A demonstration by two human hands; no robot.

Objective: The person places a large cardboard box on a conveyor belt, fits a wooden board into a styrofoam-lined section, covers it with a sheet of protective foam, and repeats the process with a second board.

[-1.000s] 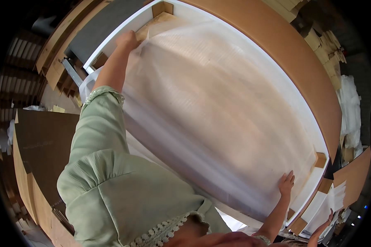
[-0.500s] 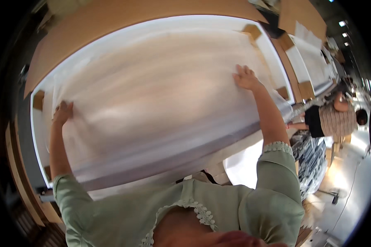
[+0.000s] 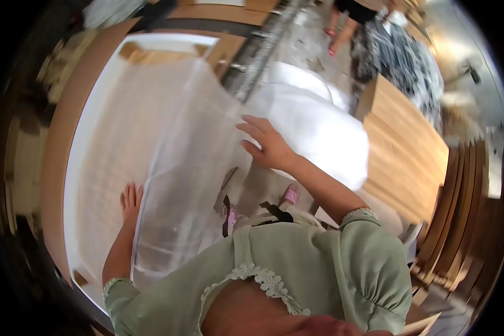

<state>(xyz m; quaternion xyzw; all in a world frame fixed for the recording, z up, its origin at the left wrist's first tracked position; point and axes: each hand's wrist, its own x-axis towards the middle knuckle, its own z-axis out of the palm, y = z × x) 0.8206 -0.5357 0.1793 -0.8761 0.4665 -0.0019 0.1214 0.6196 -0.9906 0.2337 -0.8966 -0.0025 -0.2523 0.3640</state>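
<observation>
A large shallow carton lined with white foam (image 3: 78, 151) lies on my left, with a translucent packing sheet (image 3: 176, 120) spread over a pale, wood-toned panel in it. The sheet's near part hangs past the foam edge toward me. My left hand (image 3: 130, 204) rests on the sheet with fingers stretched out, close to the carton's edge. Fingers apart, my right hand (image 3: 267, 144) is by the sheet's outer part; whether it touches the sheet cannot be made out. Beyond that hand lies a big white roll of sheet material (image 3: 313, 126).
Wood-toned boards (image 3: 406, 151) are stacked right of the roll. Flat cardboard pieces (image 3: 459, 207) stand upright farther right. A heap of grey plastic wrap (image 3: 403, 64) lies at the back, near another person's legs (image 3: 344, 28). A metal rail (image 3: 263, 53) runs past the carton's far end.
My view has turned to the right, bringing the white roll and boards into view. My right hand has left the sheet over the panel for its outer part; my left stays on the sheet.
</observation>
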